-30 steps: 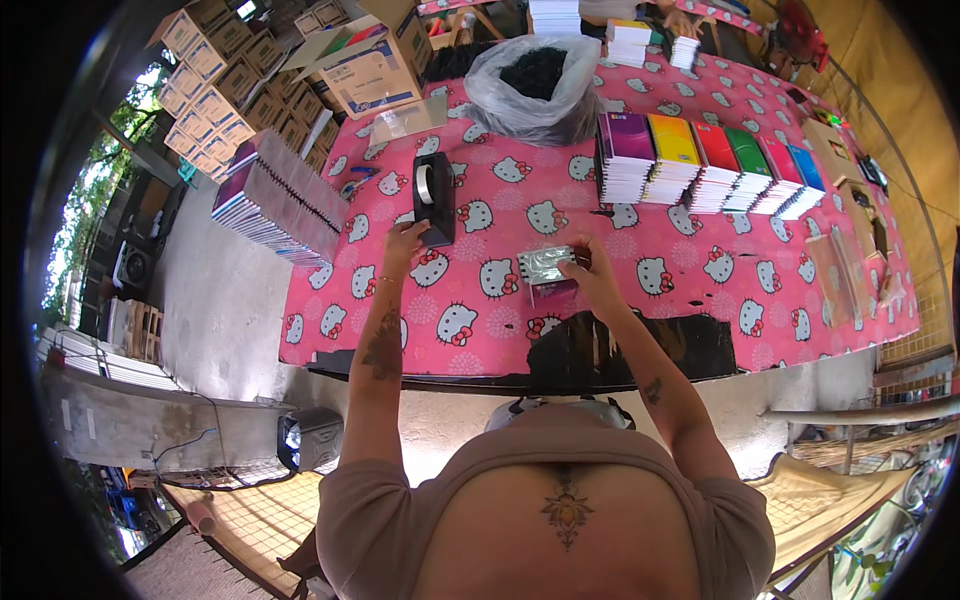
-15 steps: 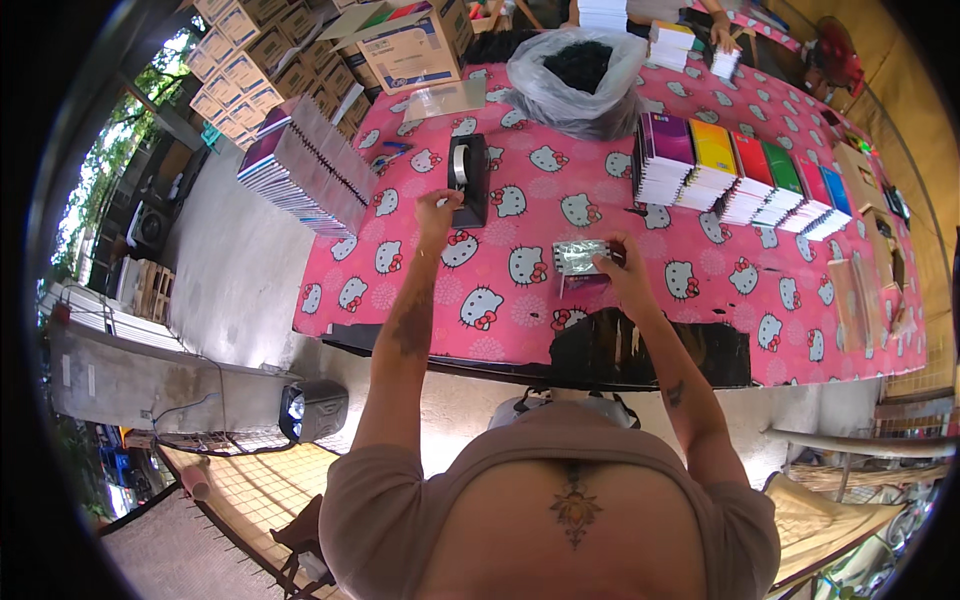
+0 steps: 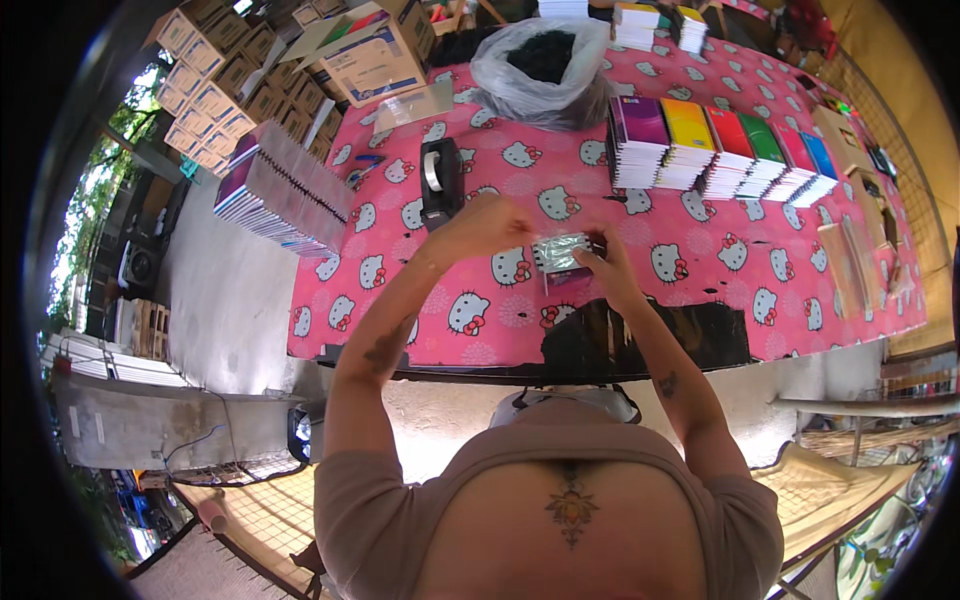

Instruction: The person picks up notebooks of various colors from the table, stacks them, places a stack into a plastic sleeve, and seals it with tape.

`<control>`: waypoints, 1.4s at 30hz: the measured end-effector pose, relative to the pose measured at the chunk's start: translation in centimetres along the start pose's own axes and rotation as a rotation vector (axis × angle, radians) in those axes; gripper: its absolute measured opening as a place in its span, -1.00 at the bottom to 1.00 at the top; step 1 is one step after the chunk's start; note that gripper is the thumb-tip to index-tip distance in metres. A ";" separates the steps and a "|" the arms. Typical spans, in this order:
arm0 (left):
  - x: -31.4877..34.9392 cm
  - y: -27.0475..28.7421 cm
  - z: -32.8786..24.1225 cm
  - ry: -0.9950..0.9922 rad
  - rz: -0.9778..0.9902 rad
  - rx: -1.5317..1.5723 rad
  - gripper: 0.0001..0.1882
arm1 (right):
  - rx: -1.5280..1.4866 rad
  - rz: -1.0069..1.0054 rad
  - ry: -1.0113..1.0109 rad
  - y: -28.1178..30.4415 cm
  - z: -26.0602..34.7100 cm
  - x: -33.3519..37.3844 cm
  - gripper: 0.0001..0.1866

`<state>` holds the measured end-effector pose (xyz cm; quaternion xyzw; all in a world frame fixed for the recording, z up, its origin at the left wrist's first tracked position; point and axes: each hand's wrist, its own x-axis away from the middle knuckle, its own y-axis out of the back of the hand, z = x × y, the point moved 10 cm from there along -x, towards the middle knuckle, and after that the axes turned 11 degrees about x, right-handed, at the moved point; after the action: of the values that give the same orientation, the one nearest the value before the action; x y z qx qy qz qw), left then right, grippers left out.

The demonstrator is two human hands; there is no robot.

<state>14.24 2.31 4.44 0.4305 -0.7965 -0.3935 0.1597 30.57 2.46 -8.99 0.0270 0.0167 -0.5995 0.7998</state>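
My right hand (image 3: 610,270) grips a small bundle in shiny clear wrap (image 3: 562,252) by its right side, just over the table near its front edge. Dark spiral-like teeth line the bundle's left side, and purple shows beneath it. My left hand (image 3: 488,228) is at the bundle's upper left, fingers pinched together. Whatever those fingers hold, if anything, is too small to make out. Behind the left hand stands a black tape dispenser (image 3: 440,185) with a pale roll in it.
Stacks of colourful spiral notebooks (image 3: 685,130) stand at the right of the pink patterned tablecloth (image 3: 470,310). A taller notebook stack (image 3: 280,190) is at the left. Farther back are a plastic bag of black material (image 3: 545,75), a cardboard box (image 3: 375,60) and scissors (image 3: 365,165).
My left hand has moved right, from the tape dispenser to the wrapped bundle. My right hand still holds the bundle. The view has shifted slightly.
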 end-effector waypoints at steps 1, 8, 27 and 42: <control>-2.0 -1.6 -2.4 -0.122 0.126 -0.096 -0.80 | -0.016 0.010 -0.001 0.0 0.0 0.0 -0.52; -7.3 -7.6 7.1 0.188 0.497 0.060 -0.60 | 0.004 0.026 0.015 0.0 1.4 0.1 -0.52; 29.1 -6.2 11.0 0.646 -1.183 0.677 -0.28 | 0.161 0.075 0.085 -5.1 0.6 4.2 -0.37; 49.6 13.1 32.2 1.270 -1.556 -0.841 0.20 | 0.135 -0.103 -0.047 0.5 -4.0 9.8 -0.75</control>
<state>-40.90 -18.00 -10.35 0.8526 0.1206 -0.3337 0.3837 33.81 -6.58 -13.55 0.0657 -0.0414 -0.6401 0.7644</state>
